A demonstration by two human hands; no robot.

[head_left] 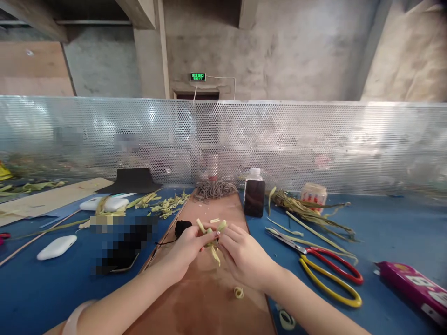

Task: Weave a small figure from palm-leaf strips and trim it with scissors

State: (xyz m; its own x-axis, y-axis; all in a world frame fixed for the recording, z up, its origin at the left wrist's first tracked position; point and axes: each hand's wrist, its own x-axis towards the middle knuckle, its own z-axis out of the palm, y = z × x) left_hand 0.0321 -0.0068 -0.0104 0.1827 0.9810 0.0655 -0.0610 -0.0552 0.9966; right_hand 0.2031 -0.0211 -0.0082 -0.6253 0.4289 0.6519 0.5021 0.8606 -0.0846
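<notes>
Head view shows one pair of scissors (303, 250) and one black yarn ball (183, 228) flanking your left hand (188, 246) and right hand (241, 251), angled inward, together, pinching pale strips (215, 255).

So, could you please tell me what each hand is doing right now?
Left hand: closed, pinching the pale plant strips.
Right hand: closed, pinching the same bunch.

Pale green strips (215, 256) — splayed, one drooping — sit between the hands (240, 253).
</notes>
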